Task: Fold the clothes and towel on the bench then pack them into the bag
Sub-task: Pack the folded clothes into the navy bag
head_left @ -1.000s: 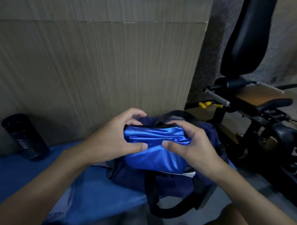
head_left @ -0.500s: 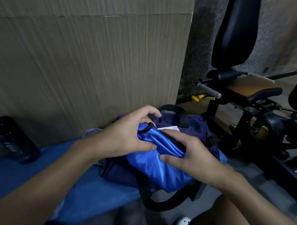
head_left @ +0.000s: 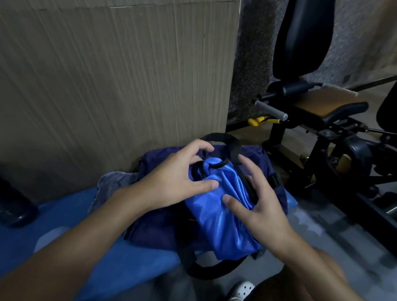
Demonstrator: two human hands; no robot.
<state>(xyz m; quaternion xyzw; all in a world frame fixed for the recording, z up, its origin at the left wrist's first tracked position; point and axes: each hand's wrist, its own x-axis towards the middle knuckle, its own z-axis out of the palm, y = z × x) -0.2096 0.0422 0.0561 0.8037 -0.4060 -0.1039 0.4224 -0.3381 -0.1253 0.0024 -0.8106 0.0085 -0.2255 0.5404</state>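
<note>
A folded shiny blue garment (head_left: 224,222) with a black waistband lies tilted on top of the dark navy bag (head_left: 157,230), which sits at the right end of the blue bench (head_left: 75,240). My left hand (head_left: 173,183) grips the garment's upper, bunched end, thumb pressed on the front and fingers curled over the top. My right hand (head_left: 263,212) is spread along the garment's right edge, its thumb touching the fabric and its fingers loose. A grey cloth (head_left: 114,183) lies crumpled on the bench just left of the bag, partly hidden by my left forearm.
A dark bottle (head_left: 6,201) stands at the bench's far left against the wood-grain wall panel (head_left: 105,78). A black gym machine (head_left: 331,115) with a padded seat fills the right side. The bag's black strap (head_left: 210,269) hangs over the bench edge above my white shoe (head_left: 241,291).
The garment has turned from lying level in both hands to tilted, lower on the bag. My right hand has loosened from a grip to spread fingers. My left hand still holds the top.
</note>
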